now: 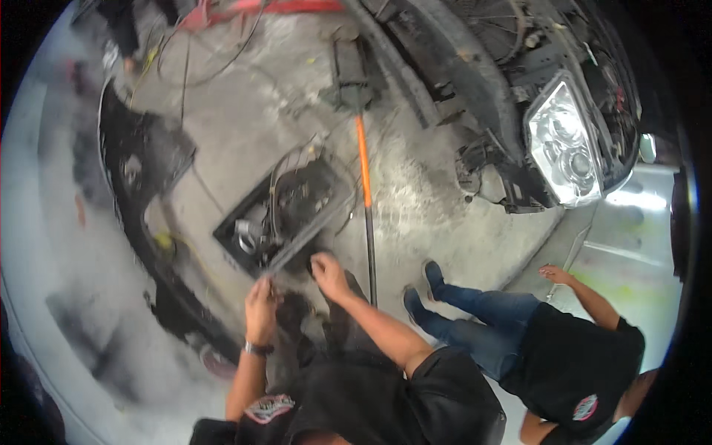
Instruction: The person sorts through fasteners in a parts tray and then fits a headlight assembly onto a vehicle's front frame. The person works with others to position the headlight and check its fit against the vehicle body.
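Observation:
Before my body, my left hand [261,304], with a band at the wrist, is raised beside the near corner of a black tray [236,206]. Its fingers are pressed together, and whatever they pinch is too small to make out. My right hand [330,277] is just to the right, fingers curled at a small dark thing that I cannot name. Inside the tray lie dark cables [276,196], a silvery round part [247,236] and several small pieces.
A floor jack [348,93] with an orange and black handle [363,163] stands ahead. At right is an opened car front with a headlight [565,148]. A black bumper [137,230] curves along the left. A co-worker in black [571,356] stands at my right.

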`<state>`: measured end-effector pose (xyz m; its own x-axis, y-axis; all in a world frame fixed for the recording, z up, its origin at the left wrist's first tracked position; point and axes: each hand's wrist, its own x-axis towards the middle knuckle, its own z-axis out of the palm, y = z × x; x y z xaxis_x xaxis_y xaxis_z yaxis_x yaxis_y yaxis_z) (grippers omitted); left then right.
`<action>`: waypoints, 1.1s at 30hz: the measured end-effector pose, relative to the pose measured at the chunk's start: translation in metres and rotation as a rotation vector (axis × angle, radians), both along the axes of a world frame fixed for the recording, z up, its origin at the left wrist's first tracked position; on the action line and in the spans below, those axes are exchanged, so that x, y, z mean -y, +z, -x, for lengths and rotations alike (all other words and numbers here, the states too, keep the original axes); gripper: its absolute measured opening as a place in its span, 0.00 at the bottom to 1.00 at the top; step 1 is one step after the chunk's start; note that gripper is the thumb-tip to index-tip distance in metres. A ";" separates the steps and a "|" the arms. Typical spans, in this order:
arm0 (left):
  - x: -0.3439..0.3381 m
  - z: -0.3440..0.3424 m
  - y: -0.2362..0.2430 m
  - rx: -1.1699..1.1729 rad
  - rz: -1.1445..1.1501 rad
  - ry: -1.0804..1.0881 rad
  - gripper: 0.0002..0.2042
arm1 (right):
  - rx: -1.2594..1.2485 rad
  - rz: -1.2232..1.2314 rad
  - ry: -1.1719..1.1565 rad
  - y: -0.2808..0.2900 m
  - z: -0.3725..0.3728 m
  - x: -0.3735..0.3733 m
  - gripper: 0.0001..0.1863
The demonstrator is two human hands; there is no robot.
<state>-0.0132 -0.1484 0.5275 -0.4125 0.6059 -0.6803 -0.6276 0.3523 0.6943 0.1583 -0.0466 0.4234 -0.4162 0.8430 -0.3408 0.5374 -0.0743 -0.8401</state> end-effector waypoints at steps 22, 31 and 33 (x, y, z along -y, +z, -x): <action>0.213 -0.060 -0.143 -0.696 0.643 -0.662 0.23 | 0.219 0.344 0.188 -0.061 -0.019 0.131 0.11; 0.212 -0.055 -0.154 -0.696 0.449 -0.544 0.19 | 0.137 0.389 0.044 -0.072 -0.023 0.130 0.10; 0.153 -0.058 -0.142 -0.598 0.571 -0.437 0.20 | 0.165 0.513 -0.035 -0.066 -0.018 0.127 0.10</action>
